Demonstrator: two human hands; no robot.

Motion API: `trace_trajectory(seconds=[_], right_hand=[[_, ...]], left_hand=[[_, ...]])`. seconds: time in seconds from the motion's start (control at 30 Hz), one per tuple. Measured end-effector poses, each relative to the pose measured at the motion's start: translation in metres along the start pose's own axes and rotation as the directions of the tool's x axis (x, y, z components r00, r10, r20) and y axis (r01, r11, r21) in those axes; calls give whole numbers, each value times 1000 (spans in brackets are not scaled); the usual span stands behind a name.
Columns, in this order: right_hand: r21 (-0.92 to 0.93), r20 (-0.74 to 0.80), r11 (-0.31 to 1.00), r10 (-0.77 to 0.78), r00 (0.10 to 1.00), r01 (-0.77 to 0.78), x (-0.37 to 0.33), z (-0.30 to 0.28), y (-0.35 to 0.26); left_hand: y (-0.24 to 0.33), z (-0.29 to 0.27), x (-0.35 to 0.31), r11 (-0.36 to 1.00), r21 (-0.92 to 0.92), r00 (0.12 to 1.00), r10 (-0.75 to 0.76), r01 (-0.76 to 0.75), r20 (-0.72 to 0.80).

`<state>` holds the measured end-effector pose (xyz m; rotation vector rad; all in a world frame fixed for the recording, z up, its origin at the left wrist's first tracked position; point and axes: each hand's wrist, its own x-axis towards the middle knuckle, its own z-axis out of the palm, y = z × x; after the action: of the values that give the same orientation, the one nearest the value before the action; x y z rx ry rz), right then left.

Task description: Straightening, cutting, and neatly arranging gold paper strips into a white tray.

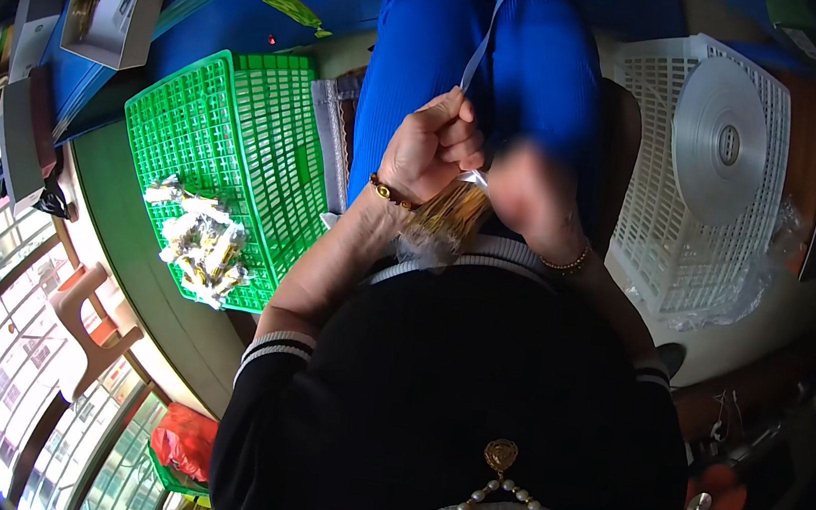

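Above my lap, my left hand (435, 147) is closed on a thin whitish ribbon (477, 51), which runs up from the fingers over my blue-clad knees. Close beside it is my right hand (535, 201), so smeared that its fingers cannot be made out. Between the two hands and my belly lies a bundle of thin gold-brown pieces in clear plastic (448, 214). Its upper end looks gathered and whitish, right by both hands. Whether the right hand grips the bundle or the ribbon is hidden by the blur.
A green plastic basket (277, 170) with a heap of small wrapped bundles (203, 247) stands at my left. To the right, a white basket (640, 75) carries a large reel of clear ribbon (693, 136). An open white box (114, 50) sits at the far left.
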<state>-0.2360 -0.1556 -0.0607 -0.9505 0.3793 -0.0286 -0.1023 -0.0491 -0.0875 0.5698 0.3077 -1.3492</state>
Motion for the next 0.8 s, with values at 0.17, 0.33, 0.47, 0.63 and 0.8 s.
trace_trajectory(seconds=[0.17, 0.33, 0.47, 0.63, 0.8], right_hand=[[-44, -80, 996, 75, 994, -79, -10, 1, -8], [5, -170, 990, 141, 975, -143, -30, -2, -2], [-47, -152, 990, 125, 980, -133, -30, -3, -8], [-97, -114, 975, 187, 976, -198, -31, -11, -11], [-54, -54, 979, 195, 979, -197, -29, -8, -15]], left_hand=[[2, 15, 4, 965, 257, 987, 79, -42, -136], [0, 13, 2, 945, 327, 984, 48, 10, -171], [-1, 10, 3, 846, 531, 990, 110, -46, -88], [12, 7, -22, 617, 741, 964, 166, -266, 209], [6, 6, -36, 553, 775, 944, 71, -306, 323]])
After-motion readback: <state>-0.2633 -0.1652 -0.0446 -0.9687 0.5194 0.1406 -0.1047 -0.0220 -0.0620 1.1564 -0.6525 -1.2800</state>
